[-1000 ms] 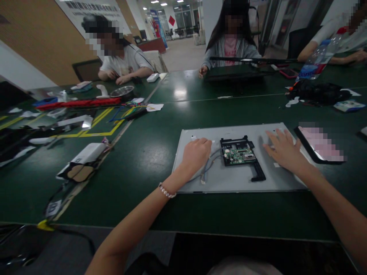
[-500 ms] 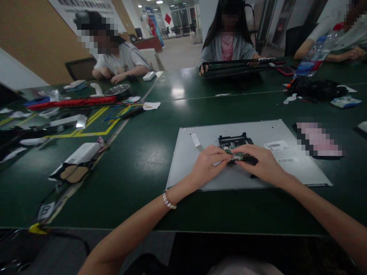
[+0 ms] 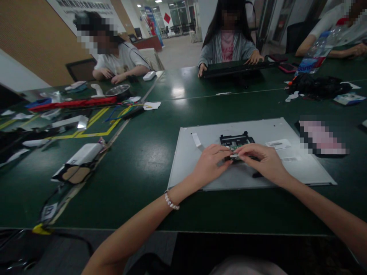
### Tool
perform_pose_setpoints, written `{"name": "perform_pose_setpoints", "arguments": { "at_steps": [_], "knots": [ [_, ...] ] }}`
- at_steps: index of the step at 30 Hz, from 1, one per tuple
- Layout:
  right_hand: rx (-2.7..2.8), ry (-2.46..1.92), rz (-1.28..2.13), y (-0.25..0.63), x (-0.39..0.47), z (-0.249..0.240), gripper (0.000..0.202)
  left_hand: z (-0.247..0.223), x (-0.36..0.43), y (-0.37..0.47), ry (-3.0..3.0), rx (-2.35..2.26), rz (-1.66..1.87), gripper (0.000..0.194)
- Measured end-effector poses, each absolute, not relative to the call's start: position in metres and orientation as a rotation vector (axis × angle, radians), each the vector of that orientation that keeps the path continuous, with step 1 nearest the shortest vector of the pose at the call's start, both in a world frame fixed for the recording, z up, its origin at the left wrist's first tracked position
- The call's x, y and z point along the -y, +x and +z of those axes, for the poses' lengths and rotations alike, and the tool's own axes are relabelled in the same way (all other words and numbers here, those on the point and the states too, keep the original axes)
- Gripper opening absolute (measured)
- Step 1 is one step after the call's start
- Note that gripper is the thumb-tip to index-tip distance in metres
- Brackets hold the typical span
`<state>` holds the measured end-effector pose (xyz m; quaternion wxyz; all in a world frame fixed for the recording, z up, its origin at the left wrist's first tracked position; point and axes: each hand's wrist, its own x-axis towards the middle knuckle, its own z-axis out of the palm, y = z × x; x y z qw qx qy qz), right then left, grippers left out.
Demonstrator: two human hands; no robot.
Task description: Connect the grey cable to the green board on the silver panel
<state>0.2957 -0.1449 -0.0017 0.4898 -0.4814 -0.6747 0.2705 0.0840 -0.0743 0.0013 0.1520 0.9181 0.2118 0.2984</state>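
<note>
A silver flat panel (image 3: 187,168) lies on the table in front of me, bearing a black plastic frame (image 3: 233,136) with a green circuit board (image 3: 235,147) in it. My left hand (image 3: 213,163) grips the board's left edge between thumb and fingers. On the other side, my right hand (image 3: 263,161) has thumb and forefinger pinched together over the board's front part; what lies between those tips is too small to make out. A white ribbon cable (image 3: 197,140) sticks out on the panel, left of the frame. White labels (image 3: 278,144) show right of my right hand.
A phone-like object (image 3: 323,137) with a pixelated pink face lies right of the panel. To the left is a white battery-like pack (image 3: 83,156) with wires. Several cables and parts cover the far left. A bottle (image 3: 312,59) stands beside black plastic (image 3: 318,87). Other people sit opposite.
My right fingertips have drawn together into a pinch, shifting slightly over the board. The left hand stays at its edge. Across the table, a person has lowered a dark flat object.
</note>
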Motion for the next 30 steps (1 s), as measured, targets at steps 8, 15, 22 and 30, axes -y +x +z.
{"name": "perform_pose_setpoints", "arguments": {
  "at_steps": [8,15,22,30],
  "knots": [
    [1.666,-1.43,0.257,0.325,0.137,0.004,0.019,-0.001,0.059,0.079,2.666,-0.498,0.515,0.032],
    [1.855,-1.547,0.009,0.34,0.104,0.01,0.028,0.002,0.057,0.079,2.667,-0.517,0.508,0.032],
    [2.157,-1.586,-0.099,0.34,0.063,-0.017,0.03,0.0,0.058,0.079,2.646,-0.519,0.538,0.033],
    [2.159,-1.631,-0.015,0.343,0.061,-0.03,0.03,-0.001,0.059,0.079,2.626,-0.544,0.529,0.032]
  ]
}}
